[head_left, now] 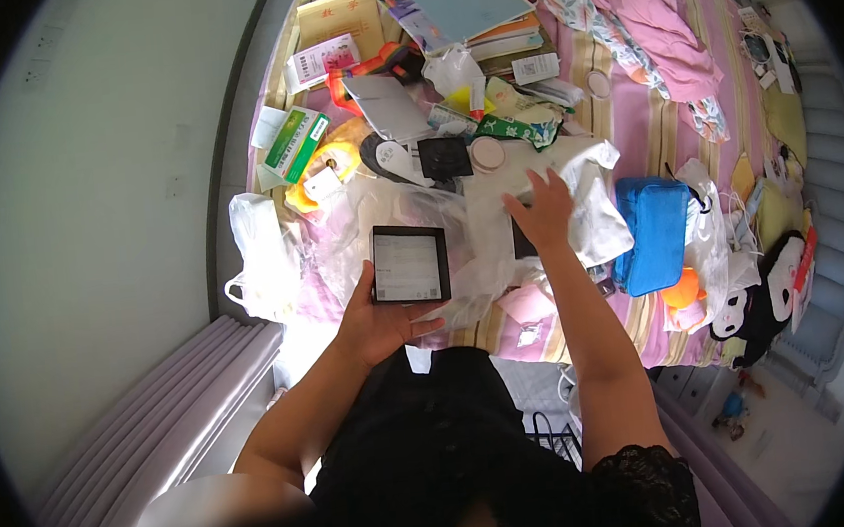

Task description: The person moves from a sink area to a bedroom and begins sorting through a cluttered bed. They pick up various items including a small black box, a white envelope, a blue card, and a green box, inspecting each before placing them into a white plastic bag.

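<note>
The dark-framed tablet [409,263] sits propped flat on her left hand [379,319], thumb clamping its edge, screen up for reading, while beyond it her right hand [541,213], fingers spread, presses the crumpled clear plastic bag [481,248] on the cluttered bed [631,125].

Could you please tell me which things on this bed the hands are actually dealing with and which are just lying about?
In hand:
- left hand holds a dark-framed tablet
- right hand rests on clear plastic bags

Lying about:
- blue pouch
- green box
- stack of books
- pink blanket
- black-and-white plush toy
</note>
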The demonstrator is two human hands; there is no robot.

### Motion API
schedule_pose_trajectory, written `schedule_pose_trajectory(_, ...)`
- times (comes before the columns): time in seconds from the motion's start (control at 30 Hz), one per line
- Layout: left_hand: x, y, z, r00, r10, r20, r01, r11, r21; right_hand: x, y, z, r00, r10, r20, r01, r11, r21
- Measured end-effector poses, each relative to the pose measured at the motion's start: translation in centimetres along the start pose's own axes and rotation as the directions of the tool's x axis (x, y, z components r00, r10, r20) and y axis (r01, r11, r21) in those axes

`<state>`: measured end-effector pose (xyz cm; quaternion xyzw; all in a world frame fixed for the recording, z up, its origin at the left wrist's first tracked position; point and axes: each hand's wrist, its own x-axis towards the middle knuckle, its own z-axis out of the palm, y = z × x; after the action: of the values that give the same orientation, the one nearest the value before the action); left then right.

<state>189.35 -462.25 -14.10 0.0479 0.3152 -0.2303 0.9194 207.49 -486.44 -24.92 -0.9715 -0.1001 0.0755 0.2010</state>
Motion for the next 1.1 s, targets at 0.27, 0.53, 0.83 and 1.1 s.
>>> schedule_pose_trajectory(0.27,0.4,0.7,-1.0,1.0,-0.004,-0.007,0.004,1.0,-0.017,7.3,-7.9,6.3,0.86,-0.489,0.143,0.504,0.859,-0.094)
schedule_pose_trajectory(0.53,0.2,1.5,-0.5,0.999,-0.01,0.04,0.011,1.0,-0.027,8.0,-5.7,2.5,0.946,-0.114,0.304,-0.169,0.625,0.762)
schedule_pose_trajectory(0.83,-0.6,1.2,-0.7,0.999,-0.025,0.042,0.026,1.0,-0.015,-0.2,-6.3,-3.1,0.654,-0.04,0.756,-0.754,0.048,0.655)
schedule_pose_trajectory(1.1,-1.7,0.4,-1.8,0.998,-0.035,-0.054,0.031,0.996,-0.084,6.5,-5.8,3.9,0.988,-0.142,0.058,0.12,0.951,0.284)
